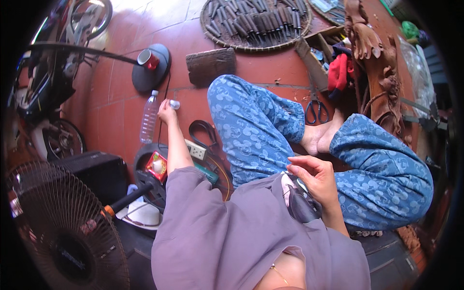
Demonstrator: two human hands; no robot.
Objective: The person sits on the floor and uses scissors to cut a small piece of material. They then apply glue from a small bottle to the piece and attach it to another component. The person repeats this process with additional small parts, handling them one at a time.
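Square terracotta-red floor tiles [113,118] with thin, paler joints spread across the room, their sheen washing out to white glare toward eleven o'clock. A dark motorbike [48,89] with spoked wheels stands at ten o'clock. At eight o'clock is a black fan [72,253] with a round wire cage; at two o'clock, reddish-brown wooden furniture [382,65] with deeply carved, curling relief.

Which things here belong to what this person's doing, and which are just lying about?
Seemingly in use:
small whitish object, kind unclear, held by the left hand
possibly the clear plastic bottle, beside that hand

Seemingly just lying about:
red mug
wooden block
wooden-handled tools in a round woven tray
scissors
fan
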